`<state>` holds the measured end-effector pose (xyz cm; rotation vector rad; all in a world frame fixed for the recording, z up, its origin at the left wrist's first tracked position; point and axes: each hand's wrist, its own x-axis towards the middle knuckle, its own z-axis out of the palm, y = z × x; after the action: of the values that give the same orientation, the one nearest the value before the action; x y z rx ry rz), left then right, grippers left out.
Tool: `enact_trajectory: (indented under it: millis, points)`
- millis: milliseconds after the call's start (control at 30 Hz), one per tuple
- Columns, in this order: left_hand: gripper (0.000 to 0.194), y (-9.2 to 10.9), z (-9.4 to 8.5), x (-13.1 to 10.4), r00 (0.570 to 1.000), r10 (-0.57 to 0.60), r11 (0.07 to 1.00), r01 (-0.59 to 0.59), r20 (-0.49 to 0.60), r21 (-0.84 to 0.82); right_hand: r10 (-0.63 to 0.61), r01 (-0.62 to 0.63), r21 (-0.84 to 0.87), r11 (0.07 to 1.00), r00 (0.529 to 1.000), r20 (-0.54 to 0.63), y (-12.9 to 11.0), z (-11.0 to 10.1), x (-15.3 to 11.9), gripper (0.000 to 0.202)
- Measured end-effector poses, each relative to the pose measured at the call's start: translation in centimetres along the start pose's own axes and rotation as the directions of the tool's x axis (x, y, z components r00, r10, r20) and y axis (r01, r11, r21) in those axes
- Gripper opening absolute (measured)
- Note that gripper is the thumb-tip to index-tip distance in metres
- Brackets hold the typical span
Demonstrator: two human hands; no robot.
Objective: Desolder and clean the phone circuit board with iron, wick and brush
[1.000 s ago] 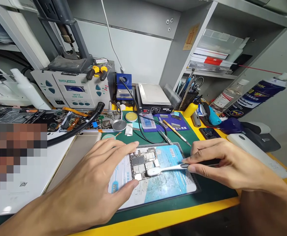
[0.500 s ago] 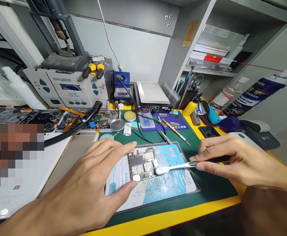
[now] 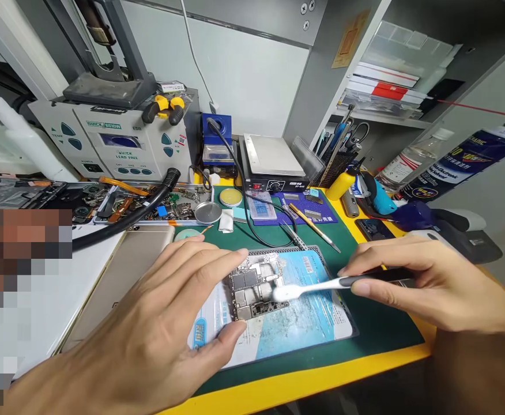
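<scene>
A phone circuit board (image 3: 252,288) lies on a blue and white pad (image 3: 308,328). My left hand (image 3: 183,317) grips the board by its left side, index fingertip at the top left corner and thumb at the lower left. Between the thumb and fingers of my right hand (image 3: 403,282) is a brush (image 3: 321,286) with a white neck and dark handle. Its head, slightly blurred, is over the right part of the board; whether the bristles touch is hard to tell.
Behind the pad lie tweezers (image 3: 293,235), a pen-like tool (image 3: 315,227), a black cable and a round tin (image 3: 230,197). A hot-air station (image 3: 123,144) stands at the back left, a heating plate (image 3: 274,158) behind. Phones lie left; bottles stand right.
The brush head has moved up a little over the board, off its lower right corner. My left hand keeps its hold. The whole view has shifted slightly.
</scene>
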<state>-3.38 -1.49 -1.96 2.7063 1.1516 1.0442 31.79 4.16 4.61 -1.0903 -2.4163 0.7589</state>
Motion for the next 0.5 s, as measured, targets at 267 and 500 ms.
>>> enact_trajectory:
  millis: [267, 500]
  points:
    - [0.059, -0.4, 0.5, -0.4, 0.988, -0.140, 0.988, 0.143, 0.062, -0.052, -0.219, 0.209, 0.101, 0.973, 0.970, 0.108, -1.2, 3.0, 1.3, 0.025]
    - [0.059, -0.6, 0.4, -0.2, 0.982, -0.168, 0.983, 0.173, 0.085, -0.053, -0.144, 0.143, 0.019, 0.990, 0.983, 0.115, -0.4, 2.1, 0.6, 0.024]
